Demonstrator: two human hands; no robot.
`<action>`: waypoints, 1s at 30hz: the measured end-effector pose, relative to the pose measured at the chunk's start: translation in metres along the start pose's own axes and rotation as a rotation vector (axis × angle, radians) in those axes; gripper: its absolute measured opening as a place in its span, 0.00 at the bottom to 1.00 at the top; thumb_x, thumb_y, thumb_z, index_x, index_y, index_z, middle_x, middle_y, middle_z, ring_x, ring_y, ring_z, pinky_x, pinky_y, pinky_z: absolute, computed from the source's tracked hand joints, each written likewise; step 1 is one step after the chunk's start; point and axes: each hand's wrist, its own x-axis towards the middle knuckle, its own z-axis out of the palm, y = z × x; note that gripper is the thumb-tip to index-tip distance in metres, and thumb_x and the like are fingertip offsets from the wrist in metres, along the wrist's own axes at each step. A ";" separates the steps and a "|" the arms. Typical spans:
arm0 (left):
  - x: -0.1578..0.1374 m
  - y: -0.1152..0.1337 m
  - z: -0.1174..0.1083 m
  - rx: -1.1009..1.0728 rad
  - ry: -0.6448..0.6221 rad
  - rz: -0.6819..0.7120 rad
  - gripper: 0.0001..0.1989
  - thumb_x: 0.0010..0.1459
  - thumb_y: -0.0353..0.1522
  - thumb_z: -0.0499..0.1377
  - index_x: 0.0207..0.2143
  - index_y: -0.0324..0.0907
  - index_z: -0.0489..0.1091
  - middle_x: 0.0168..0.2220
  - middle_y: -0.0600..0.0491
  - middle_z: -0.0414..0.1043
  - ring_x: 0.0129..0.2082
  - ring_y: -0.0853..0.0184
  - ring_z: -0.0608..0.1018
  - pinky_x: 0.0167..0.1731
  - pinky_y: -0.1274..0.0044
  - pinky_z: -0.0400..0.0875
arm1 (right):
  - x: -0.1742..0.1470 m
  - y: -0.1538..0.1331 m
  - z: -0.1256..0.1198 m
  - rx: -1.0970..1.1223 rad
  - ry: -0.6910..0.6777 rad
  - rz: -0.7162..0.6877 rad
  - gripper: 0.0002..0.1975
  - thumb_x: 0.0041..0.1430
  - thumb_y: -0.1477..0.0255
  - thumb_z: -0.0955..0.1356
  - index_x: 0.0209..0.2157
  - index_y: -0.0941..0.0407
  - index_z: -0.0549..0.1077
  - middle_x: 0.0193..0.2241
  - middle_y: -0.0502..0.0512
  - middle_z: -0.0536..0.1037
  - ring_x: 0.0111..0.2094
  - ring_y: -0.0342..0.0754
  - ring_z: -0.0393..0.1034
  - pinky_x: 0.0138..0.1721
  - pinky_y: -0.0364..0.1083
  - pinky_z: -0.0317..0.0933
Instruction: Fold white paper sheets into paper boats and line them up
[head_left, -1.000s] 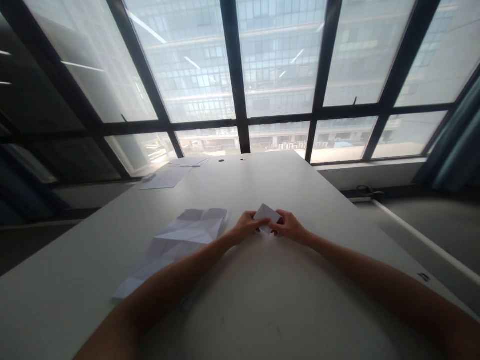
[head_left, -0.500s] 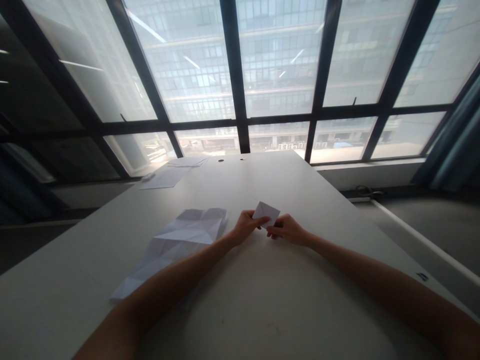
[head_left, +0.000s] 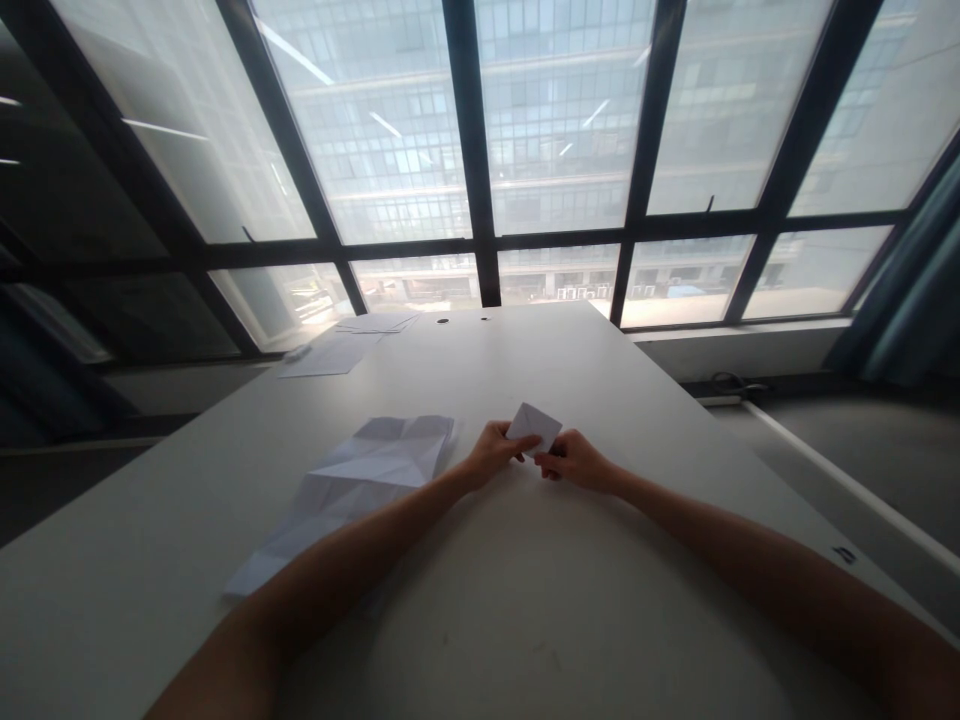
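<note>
Paper square [head_left: 538, 420] right of and below the frame's centre, pinched in left hand [head_left: 492, 452]; at its lower corner, right hand [head_left: 581, 462] with fingers narrowly curled, grip unclear.

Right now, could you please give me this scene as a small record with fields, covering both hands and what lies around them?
left hand: holds small folded paper
right hand: at the paper's lower right edge; grip unclear
surface: white table
near left: creased paper
far left: flat papers
beyond table: windows
</note>
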 end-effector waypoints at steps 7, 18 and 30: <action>0.000 0.000 -0.002 -0.022 -0.050 -0.003 0.19 0.50 0.43 0.68 0.31 0.33 0.78 0.26 0.49 0.76 0.25 0.69 0.75 0.26 0.79 0.69 | 0.000 -0.006 0.000 0.036 0.042 0.018 0.20 0.58 0.58 0.68 0.22 0.59 0.75 0.19 0.54 0.76 0.20 0.43 0.68 0.23 0.42 0.60; -0.002 0.005 -0.001 -0.009 -0.122 -0.043 0.23 0.48 0.46 0.68 0.33 0.32 0.78 0.28 0.47 0.77 0.26 0.66 0.76 0.27 0.78 0.69 | 0.001 -0.007 -0.004 0.081 0.170 0.033 0.17 0.56 0.61 0.68 0.22 0.59 0.73 0.16 0.51 0.73 0.18 0.41 0.63 0.20 0.40 0.55; -0.003 0.007 -0.001 0.048 -0.087 -0.078 0.23 0.48 0.47 0.67 0.26 0.32 0.75 0.21 0.54 0.68 0.20 0.72 0.68 0.21 0.81 0.58 | 0.003 -0.003 -0.005 0.002 0.177 -0.036 0.17 0.57 0.59 0.68 0.23 0.59 0.73 0.17 0.50 0.73 0.19 0.42 0.65 0.21 0.40 0.55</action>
